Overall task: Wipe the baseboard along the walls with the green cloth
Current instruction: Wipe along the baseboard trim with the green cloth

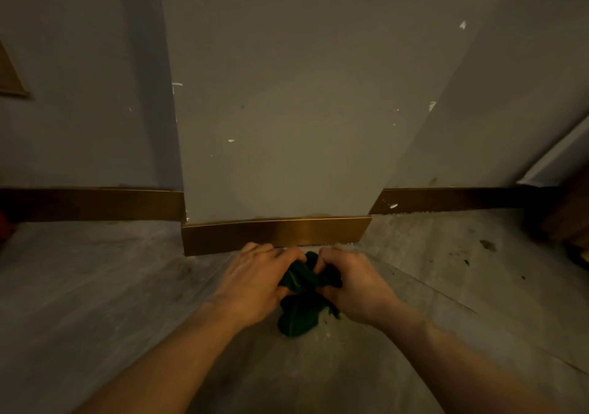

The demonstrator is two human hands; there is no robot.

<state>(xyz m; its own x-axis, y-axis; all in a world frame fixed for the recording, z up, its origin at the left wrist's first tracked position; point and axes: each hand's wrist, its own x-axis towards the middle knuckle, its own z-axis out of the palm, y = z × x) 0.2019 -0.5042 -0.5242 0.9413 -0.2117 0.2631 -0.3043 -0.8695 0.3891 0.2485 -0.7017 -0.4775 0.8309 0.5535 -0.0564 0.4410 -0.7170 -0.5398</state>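
Cloth point(301, 305) — dark green and bunched — sits between both hands, low in the middle of the view, just in front of the baseboard point(274, 233). Its upper folds are gathered in the fingers; a loose lobe hangs below the hands toward the floor point(111, 286), though whether it touches the floor cannot be told. The left hand point(255, 281) curls its fingers over the cloth's left side, and the right hand point(353, 284) does the same on the right, so each grip is pinched closed on the fabric with knuckles facing the wall. Both bare forearms reach in from the bottom corners.

The baseboard is a brown, slightly shiny strip running along the foot of a projecting wall section point(277, 111). The fingertips are very near its lower edge; contact cannot be told. Further strips of the same trim continue along the recessed walls on the left and right — set farther back. The walls are pale grey with small white chips. The floor is grey and mottled, with dark spots point(487, 245) to the right.
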